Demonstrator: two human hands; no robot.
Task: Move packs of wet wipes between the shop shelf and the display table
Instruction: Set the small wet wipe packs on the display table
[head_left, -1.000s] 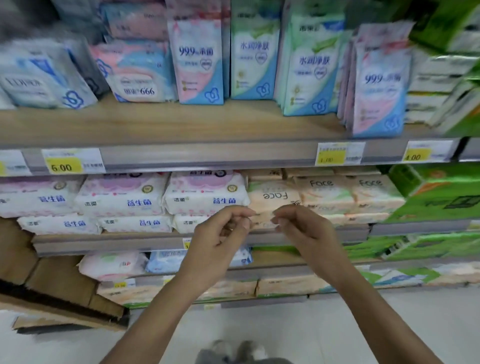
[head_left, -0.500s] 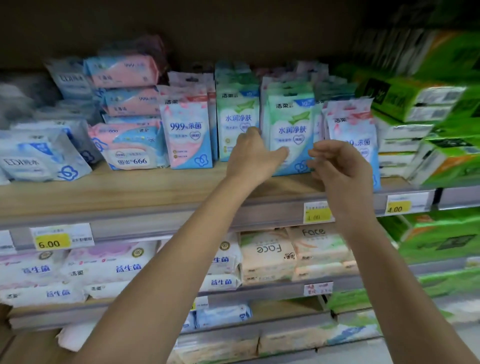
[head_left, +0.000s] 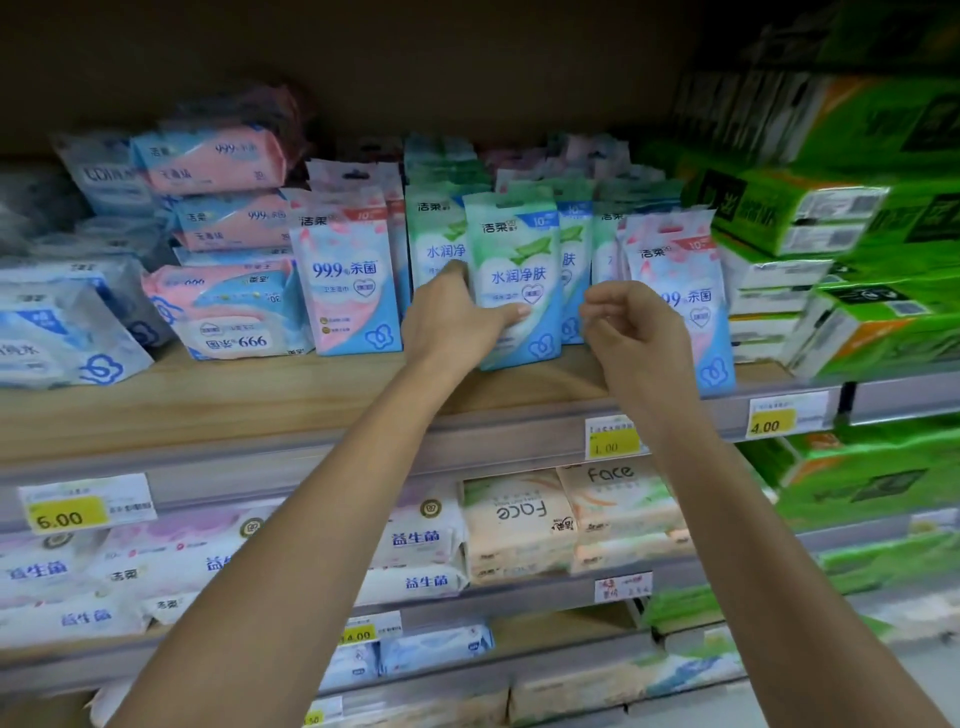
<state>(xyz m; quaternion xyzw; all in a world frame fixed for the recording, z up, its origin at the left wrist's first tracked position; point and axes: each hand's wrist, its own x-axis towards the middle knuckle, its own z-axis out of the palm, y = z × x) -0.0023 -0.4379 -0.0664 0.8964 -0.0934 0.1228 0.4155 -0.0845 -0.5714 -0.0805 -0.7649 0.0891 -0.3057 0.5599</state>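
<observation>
The green pack of wet wipes (head_left: 519, 270) is up on the top wooden shelf (head_left: 260, 400), upright and a little forward of the row of green packs (head_left: 436, 234) behind it. Its bottom edge is right at the board; whether it rests there or is just clear of it, I can't tell.

The left hand (head_left: 452, 325) has it: thumb (head_left: 511, 312) laid across the front, the other fingers wrapped round the left edge and out of sight behind. The right hand (head_left: 636, 332) hangs just beside the pack's right edge, not touching it, fingers curled in and nothing in them.

To the left, a pink-and-blue pack (head_left: 348, 291) stands upright, near the left hand. On the right, another pink pack (head_left: 685, 291) stands partly hidden behind the right hand's knuckles. Further right are stacked green tissue boxes (head_left: 831, 223), blurred.

Along the shelf's front rail are yellow price tags, one reading 4.00 (head_left: 769, 423) and one reading 6.00 (head_left: 67, 514). On the shelf below lie peach "Face" packs (head_left: 519, 519) and white packs (head_left: 415, 545) beside them, both forearms reaching up across them.
</observation>
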